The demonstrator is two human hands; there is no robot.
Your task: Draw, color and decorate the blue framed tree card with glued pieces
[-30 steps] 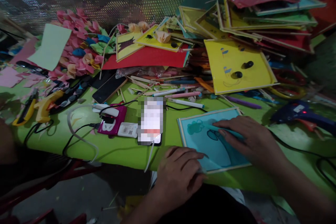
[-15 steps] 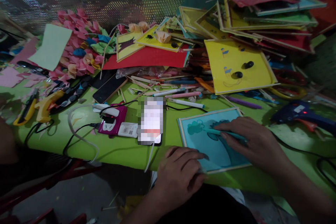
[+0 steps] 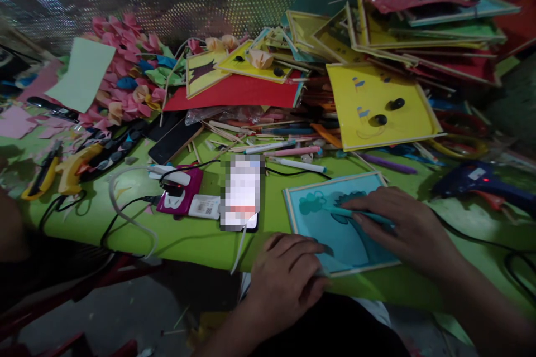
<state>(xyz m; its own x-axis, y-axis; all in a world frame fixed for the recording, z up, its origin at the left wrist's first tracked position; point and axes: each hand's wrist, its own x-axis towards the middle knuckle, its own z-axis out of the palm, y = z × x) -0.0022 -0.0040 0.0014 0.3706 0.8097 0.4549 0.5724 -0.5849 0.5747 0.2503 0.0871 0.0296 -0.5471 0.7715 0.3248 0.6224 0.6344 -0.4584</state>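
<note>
A blue framed picture (image 3: 310,234) with light wooden strip edges lies on the green tabletop, with a darker cloud-like shape and a tree-like shape on it. My right hand (image 3: 402,223) is closed around a teal marker (image 3: 341,211), its tip touching the picture near the cloud shape. Part of the tree shape is hidden under that hand. My left hand (image 3: 288,273) has its fingers curled over the picture's lower left edge, gripping it there. A phone (image 3: 243,189) with a lit, blurred screen lies left of the picture.
A blue glue gun (image 3: 481,184) lies at right, its cord on the table. Pens and sticks (image 3: 268,136) are heaped behind, with a yellow framed picture (image 3: 364,83) and a stack of frames (image 3: 427,39). A purple power strip (image 3: 180,192) and yellow glue gun (image 3: 77,167) sit left.
The marker and my right hand have shifted very slightly to the left over the picture. My left hand stays at the picture's edge.
</note>
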